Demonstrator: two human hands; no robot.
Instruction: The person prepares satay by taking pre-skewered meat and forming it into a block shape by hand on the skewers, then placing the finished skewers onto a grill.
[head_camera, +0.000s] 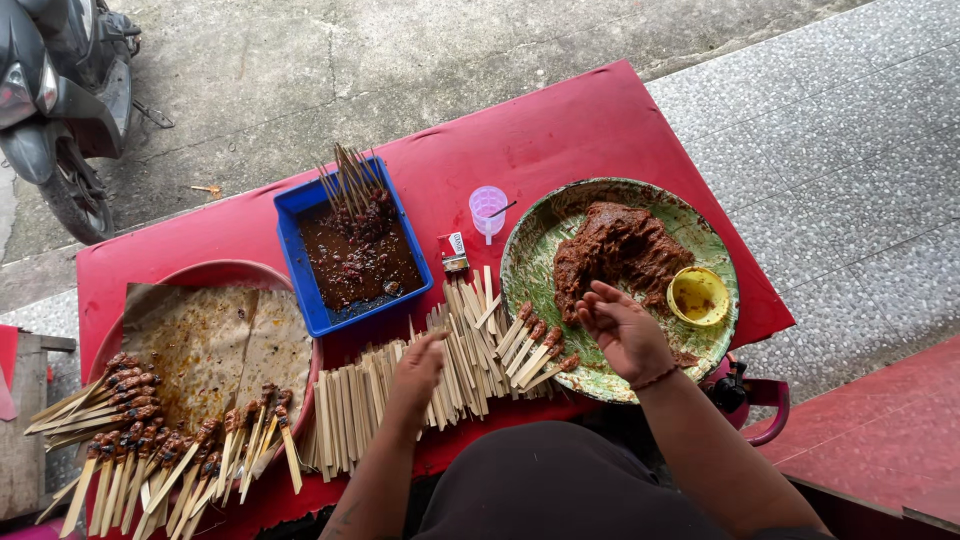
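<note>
Soft, sticky and light by the look, the brown meat (615, 250), so better pinched off in small lumps from the near edge of the mound; thin, stiff and light the sticks (440, 385), best taken by the bare end. Lying heaped on the green plate (540, 245) at the right of the red table (560, 130), dark and wet-looking, with the sticks piled pale in the middle. Right hand (625, 330) curled narrow at the mound's edge, whether with meat inside hard to tell; left hand (415, 375) pressed on the sticks, grip not visible.
</note>
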